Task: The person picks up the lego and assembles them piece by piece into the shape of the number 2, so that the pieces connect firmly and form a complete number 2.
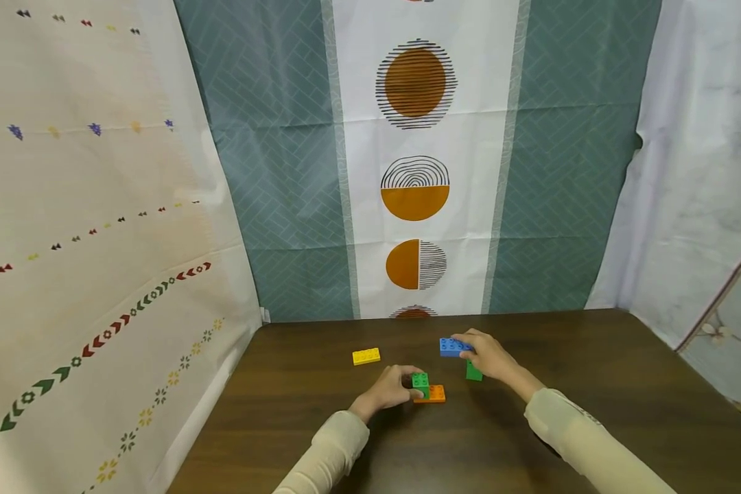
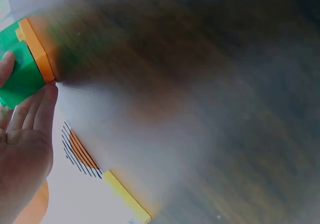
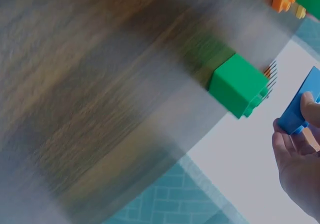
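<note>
My left hand [image 1: 387,389] grips a green brick [image 1: 420,385] between thumb and fingers. That brick sits on the left part of a flat orange brick [image 1: 437,393], whose studs show on the right. In the left wrist view, the fingertips also reach the edge of the orange brick [image 2: 37,51]. My right hand [image 1: 486,354] pinches a blue brick [image 1: 453,347] above the table. Under and behind that hand stands a second green brick [image 1: 474,371], apart from the blue one in the right wrist view, its studs [image 3: 256,102] upward.
A flat yellow brick [image 1: 366,356] lies on the dark wooden table [image 1: 309,384], left of and beyond the hands. Patterned cloth [image 1: 290,206] hangs along the table's back edge. Further cloths close in the left and right sides.
</note>
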Tool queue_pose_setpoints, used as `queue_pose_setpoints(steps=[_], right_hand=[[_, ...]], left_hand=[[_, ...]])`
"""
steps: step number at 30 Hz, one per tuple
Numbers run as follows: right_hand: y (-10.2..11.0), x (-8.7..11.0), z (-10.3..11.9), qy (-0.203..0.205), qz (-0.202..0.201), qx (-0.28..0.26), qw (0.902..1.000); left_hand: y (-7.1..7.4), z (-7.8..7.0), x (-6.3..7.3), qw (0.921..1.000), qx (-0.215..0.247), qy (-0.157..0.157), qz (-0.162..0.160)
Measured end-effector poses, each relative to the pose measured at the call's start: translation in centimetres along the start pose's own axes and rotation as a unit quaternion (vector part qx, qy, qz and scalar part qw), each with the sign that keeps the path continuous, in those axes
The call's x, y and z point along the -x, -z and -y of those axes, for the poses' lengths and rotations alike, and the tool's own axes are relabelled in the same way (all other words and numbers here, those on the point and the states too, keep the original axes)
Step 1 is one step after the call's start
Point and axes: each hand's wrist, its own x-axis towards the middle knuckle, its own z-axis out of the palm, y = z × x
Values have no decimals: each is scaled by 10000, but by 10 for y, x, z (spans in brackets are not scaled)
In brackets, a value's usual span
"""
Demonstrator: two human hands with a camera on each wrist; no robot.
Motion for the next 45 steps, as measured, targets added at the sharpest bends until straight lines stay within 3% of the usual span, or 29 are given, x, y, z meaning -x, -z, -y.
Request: queue_pose_setpoints(steps=[19,45], right_hand=[[-22,11,51,286,725,-688,9946],[-27,15,50,245,790,-886,9926]], left_hand=[[0,4,0,9999,-118,-63,-31],[2,3,-2,9999,-106,24,35]])
